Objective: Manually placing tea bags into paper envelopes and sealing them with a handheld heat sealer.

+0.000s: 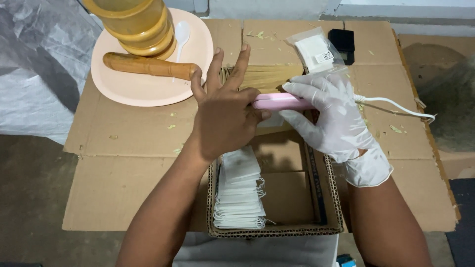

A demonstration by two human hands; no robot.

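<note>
One pink sealing tool (279,101) is being gripped by two hands above one open cardboard box (326,198). It is being clasped at its near-left end by the bare left hand (225,116), fingers fanned upward, and closed on from the right by the white-gloved right hand (334,116). Its long axis is being kept level, left to right, with one white cord (396,105) trailing rightward. One stack of white sachets (240,193) is lying in the box; one peach plate (143,84) is sitting far-left.

Left: round peach plate (129,88) with amber jar (141,24) is blocking you | right: bare flattened cardboard (405,69) is lying open | near: open corrugated box (277,230) is walling you in.
</note>
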